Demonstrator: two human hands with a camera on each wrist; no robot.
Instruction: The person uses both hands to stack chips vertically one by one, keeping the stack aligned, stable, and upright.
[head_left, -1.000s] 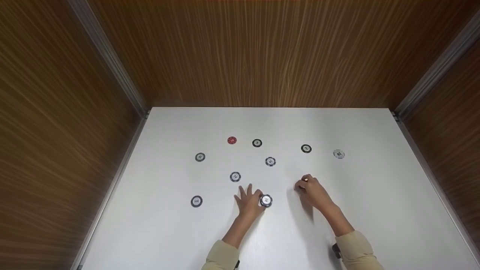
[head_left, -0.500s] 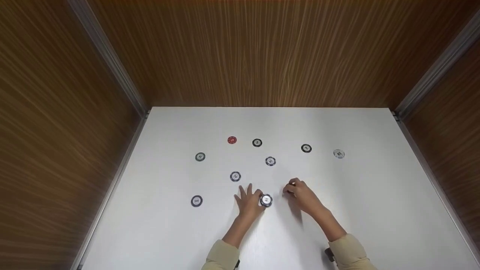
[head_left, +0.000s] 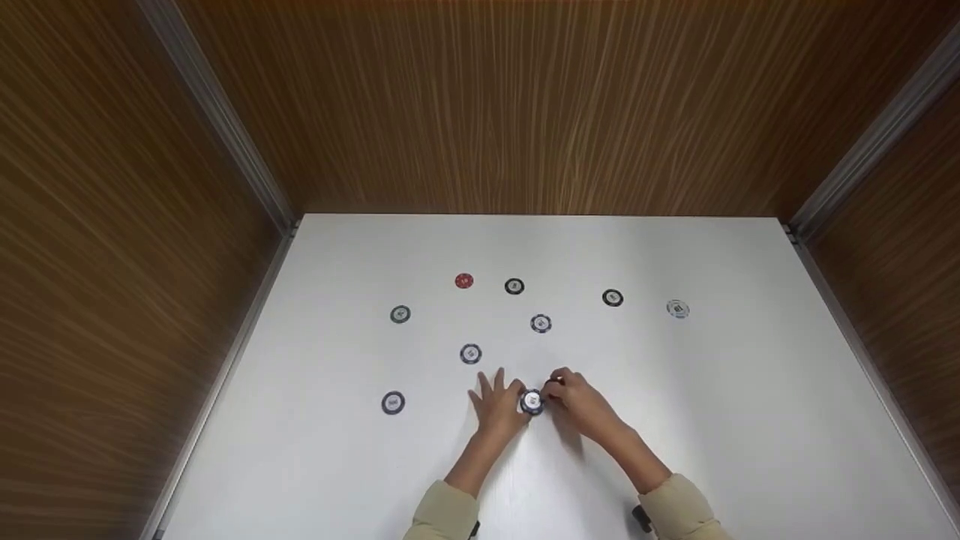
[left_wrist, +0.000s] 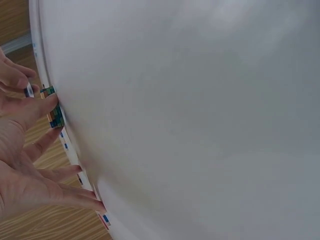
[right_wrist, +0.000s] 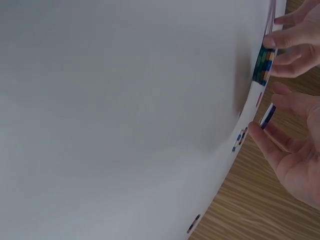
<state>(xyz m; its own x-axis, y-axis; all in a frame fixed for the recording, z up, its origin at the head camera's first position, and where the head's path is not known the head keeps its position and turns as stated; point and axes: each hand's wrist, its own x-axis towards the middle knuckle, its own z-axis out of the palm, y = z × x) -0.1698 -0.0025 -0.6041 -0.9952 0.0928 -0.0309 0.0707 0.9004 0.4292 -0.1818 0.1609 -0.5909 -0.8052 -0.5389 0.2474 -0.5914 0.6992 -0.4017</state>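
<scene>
My left hand (head_left: 497, 409) rests on the white table, thumb and forefinger gripping the sides of a short stack of poker chips (head_left: 532, 402), the other fingers spread flat. Edge-on in the left wrist view, the stack (left_wrist: 54, 109) shows green, orange and blue layers. Just right of it, my right hand (head_left: 581, 403) pinches a single poker chip (right_wrist: 267, 116) between thumb and fingertips. In the right wrist view that chip is tilted and apart from the stack (right_wrist: 263, 66). From the head view the held chip is mostly hidden by the fingers.
Several single chips lie flat beyond the hands, among them a red one (head_left: 464, 280), a green one (head_left: 400, 314) and a white one (head_left: 678, 309). A dark-rimmed chip (head_left: 393, 403) lies left of the left hand. Wood-grain panels (head_left: 480, 105) stand around the table.
My right hand has moved left and nearer with its chip, ending close beside the stack. The left hand and the stack have stayed in place.
</scene>
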